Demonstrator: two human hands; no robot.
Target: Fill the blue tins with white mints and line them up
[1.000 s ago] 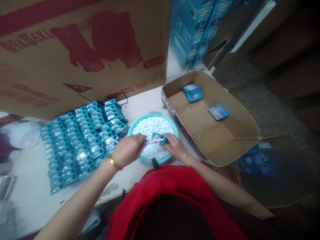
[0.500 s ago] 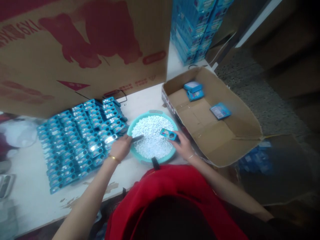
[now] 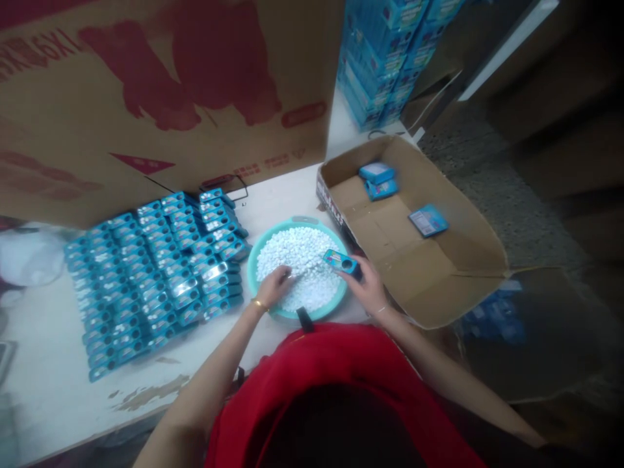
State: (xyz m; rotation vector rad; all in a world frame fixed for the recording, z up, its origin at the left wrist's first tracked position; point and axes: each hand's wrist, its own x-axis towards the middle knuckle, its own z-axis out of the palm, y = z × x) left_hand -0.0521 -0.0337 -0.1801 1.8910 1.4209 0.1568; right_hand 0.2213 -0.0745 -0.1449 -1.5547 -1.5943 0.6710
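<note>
A teal basin [image 3: 255,259] full of small white pellets [image 3: 297,257] stands on the white table in front of me. My left hand [image 3: 275,286] rests closed in the pellets at the basin's near left, pinching something I cannot make out. My right hand [image 3: 368,285] holds a small blue box [image 3: 341,261] tilted over the basin's right rim. To the left of the basin lie several rows of the same blue boxes [image 3: 156,273].
An open cardboard carton [image 3: 439,273] at the right holds three blue boxes [image 3: 379,179]. A big cardboard box with red print [image 3: 160,97] stands at the back. Stacked blue cartons [image 3: 385,58] fill the far corner. The white table [image 3: 53,390] has worn patches near its front edge.
My left hand has drawn back from the blue box and gone down into the pellets. My right hand has carried the box rightwards to the basin's rim.
</note>
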